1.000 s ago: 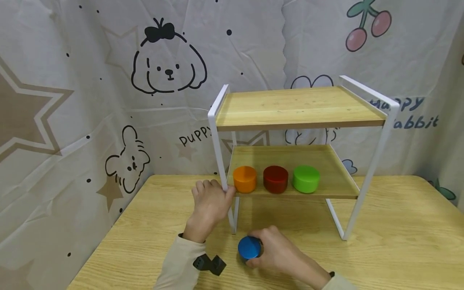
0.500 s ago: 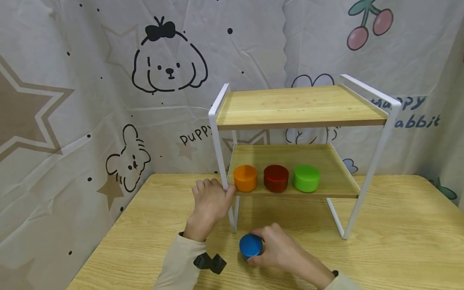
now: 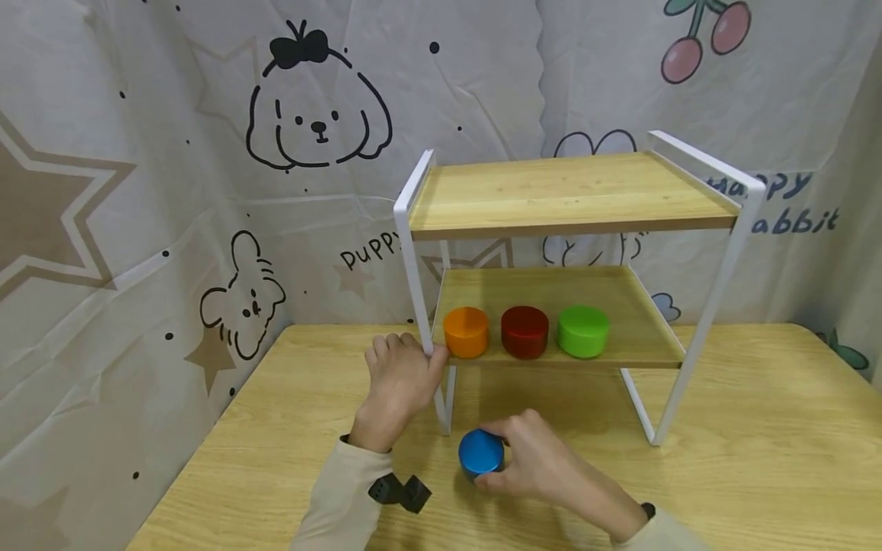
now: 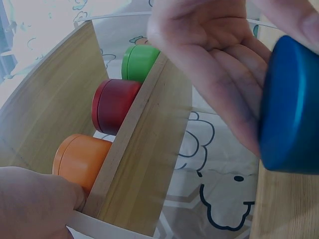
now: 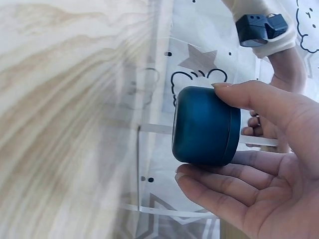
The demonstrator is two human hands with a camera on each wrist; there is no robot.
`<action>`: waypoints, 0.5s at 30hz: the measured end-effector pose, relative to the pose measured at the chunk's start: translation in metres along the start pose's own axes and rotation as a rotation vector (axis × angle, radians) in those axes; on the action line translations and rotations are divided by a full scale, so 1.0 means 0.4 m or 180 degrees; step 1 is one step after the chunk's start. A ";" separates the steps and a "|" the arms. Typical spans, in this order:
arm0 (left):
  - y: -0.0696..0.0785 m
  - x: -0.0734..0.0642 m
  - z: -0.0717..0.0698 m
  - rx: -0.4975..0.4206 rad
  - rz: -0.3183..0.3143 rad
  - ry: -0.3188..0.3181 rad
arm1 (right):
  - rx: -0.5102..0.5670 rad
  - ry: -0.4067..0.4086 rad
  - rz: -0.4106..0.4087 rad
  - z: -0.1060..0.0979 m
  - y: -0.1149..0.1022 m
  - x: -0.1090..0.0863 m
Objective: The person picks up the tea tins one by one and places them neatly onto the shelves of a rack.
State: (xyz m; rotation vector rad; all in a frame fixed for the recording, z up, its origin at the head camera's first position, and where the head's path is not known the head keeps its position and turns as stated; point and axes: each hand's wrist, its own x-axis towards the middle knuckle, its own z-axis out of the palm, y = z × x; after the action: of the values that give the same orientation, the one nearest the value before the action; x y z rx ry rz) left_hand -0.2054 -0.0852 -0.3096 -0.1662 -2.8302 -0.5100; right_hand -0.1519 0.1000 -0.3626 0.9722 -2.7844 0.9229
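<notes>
My right hand [image 3: 540,459] pinches a round blue tin [image 3: 481,453] by its sides, between thumb and fingers, in front of the shelf. In the right wrist view the blue tin [image 5: 205,127] shows a lid seam and a gap from the table. My left hand [image 3: 403,379] grips the front left post of a two-tier shelf [image 3: 575,191], thumb at the lower board's corner. On that lower board [image 3: 641,337] stand an orange tin [image 3: 465,334], a dark red tin [image 3: 524,333] and a green tin [image 3: 583,332], side by side along the front edge.
The shelf's white metal frame [image 3: 710,306] stands on a wooden table [image 3: 772,428]. A printed curtain [image 3: 468,92] hangs behind and at the left. Black wrist devices [image 3: 400,492] sit on the left sleeve.
The blue tin, held in my right hand, has risen a little and shifted slightly right, nearer the shelf. My left hand keeps its hold on the post. The head view has tilted slightly.
</notes>
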 end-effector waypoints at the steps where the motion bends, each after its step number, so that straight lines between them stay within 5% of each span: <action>1: 0.000 0.001 -0.001 0.0014 0.0000 -0.0009 | 0.0004 0.0013 0.0000 -0.005 -0.001 0.000; 15: 0.003 0.003 -0.005 -0.0004 -0.0007 -0.0039 | -0.0012 0.0098 0.0040 -0.056 -0.011 -0.010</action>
State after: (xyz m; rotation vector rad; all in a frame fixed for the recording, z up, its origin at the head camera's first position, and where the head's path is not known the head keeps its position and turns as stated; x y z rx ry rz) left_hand -0.2057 -0.0850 -0.3071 -0.1670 -2.8423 -0.5129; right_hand -0.1493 0.1119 -0.3428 0.9329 -2.7692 0.9257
